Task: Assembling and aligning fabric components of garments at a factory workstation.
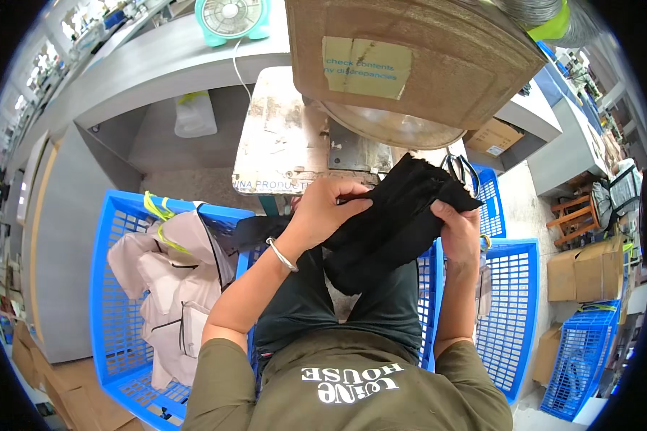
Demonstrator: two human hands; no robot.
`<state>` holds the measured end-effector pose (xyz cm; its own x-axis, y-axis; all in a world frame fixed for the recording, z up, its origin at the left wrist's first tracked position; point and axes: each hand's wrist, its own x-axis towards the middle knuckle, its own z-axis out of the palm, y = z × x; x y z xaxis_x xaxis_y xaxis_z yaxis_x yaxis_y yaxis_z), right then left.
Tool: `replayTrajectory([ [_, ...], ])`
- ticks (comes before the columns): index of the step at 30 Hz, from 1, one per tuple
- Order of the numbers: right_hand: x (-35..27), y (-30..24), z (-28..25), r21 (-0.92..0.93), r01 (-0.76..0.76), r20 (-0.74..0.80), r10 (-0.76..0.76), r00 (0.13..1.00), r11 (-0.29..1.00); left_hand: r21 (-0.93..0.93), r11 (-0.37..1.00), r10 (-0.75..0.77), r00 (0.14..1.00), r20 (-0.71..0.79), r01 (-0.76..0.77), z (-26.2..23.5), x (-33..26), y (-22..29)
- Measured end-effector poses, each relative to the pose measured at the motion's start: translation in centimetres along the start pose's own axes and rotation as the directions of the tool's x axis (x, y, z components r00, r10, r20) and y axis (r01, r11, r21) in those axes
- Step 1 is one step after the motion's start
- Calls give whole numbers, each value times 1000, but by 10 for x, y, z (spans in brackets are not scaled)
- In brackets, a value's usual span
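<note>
A piece of black cloth (pixel 384 233) is spread between my two hands above my lap, its upper edge at the front of a worn white machine table (pixel 273 147). My left hand (pixel 327 208) pinches the cloth's left side between thumb and fingers. At the right end, my right hand (pixel 459 228) grips it with the thumb on top and the other fingers partly hidden behind. The cloth hangs in folds toward my knees. More dark fabric (pixel 262 231) lies beside my left wrist, over the rim of a blue basket (pixel 108 287).
Pale pink fabric pieces (pixel 180 287) fill the left basket. Another blue basket (pixel 510 309) stands on my right. A brown cardboard box (pixel 417 54) overhangs the machine, above a rounded pale part (pixel 395 126). A small teal fan (pixel 231 16) sits on the grey bench (pixel 158 75).
</note>
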<state>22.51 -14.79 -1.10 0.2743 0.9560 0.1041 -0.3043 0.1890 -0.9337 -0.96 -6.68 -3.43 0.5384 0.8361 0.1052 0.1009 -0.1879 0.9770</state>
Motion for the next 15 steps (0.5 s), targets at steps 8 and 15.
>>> replayTrajectory([
  [8,33,1,-5,38,49,-10,-48,999,998,17,1000,17,1000,2,-17,-24,29,14],
  [15,57,7,-8,55,22,-27,-21,999,998,-55,995,-76,995,60,80,-40,66,13],
])
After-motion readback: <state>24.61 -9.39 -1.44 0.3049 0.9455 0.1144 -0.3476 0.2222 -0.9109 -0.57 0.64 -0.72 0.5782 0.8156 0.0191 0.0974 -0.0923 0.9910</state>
